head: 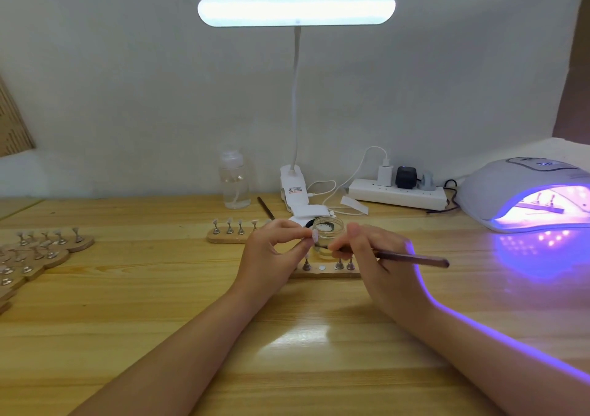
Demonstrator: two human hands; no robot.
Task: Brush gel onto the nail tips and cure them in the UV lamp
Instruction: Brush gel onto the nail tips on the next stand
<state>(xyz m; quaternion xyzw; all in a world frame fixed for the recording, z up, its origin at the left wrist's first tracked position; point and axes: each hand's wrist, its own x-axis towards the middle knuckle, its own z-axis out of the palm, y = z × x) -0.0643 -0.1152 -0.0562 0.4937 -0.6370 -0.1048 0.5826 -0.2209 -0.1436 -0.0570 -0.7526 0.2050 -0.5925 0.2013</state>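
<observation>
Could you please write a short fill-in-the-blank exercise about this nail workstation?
1. The right hand holds a ____.
2. The left hand pinches a nail tip in front of the glass ____.
3. The UV lamp glows ____ inside.
4. The holder near the hands has one ____ spot.

Missing words: brush; jar; purple; empty

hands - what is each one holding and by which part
The left hand pinches a nail tip holder by its stem. The right hand grips the brush near its bristle end.
</observation>
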